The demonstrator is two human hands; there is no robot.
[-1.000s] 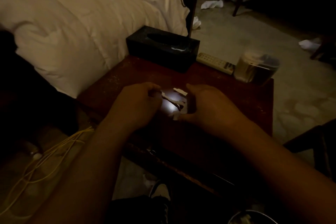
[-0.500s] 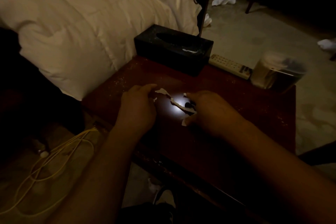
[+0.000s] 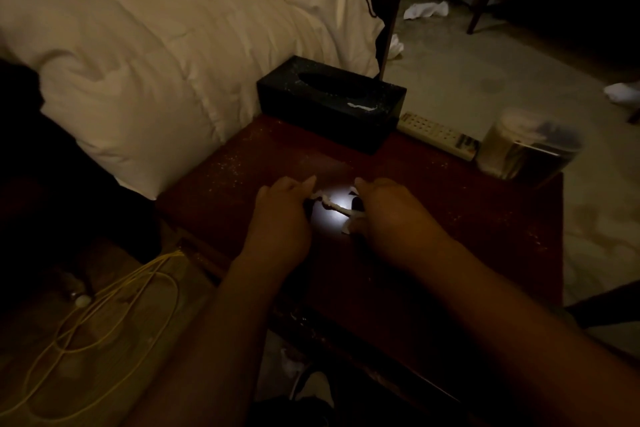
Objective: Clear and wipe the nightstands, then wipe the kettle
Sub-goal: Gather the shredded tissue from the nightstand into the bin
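Both hands sit at the centre of the frame on the dark red tabletop [image 3: 450, 218] of the nightstand. The left hand [image 3: 280, 215] has its fingers curled, its tips at one end of a twisted white scrap of paper [image 3: 334, 208]; it seems to pinch it, though the dim light makes this hard to confirm. The right hand [image 3: 391, 215] is curled at the scrap's other end, with more white bits under its fingers. A small bright patch of light [image 3: 325, 215] falls on the wood between the hands.

Behind them, toward upper centre, a black tissue box [image 3: 329, 100] stands at the tabletop's far edge, with a white remote control [image 3: 436, 135] just to its right and a clear lidded container [image 3: 526, 149] at the far right corner. Pale crumbs speckle the wood on the left of the hands.

The white duvet [image 3: 156, 45] of the bed fills the upper left. Yellow cables [image 3: 104, 315] loop at lower left. Crumpled white tissues [image 3: 426, 9] lie on the carpet [image 3: 485, 73] at upper right, past a dark post [image 3: 393, 10].
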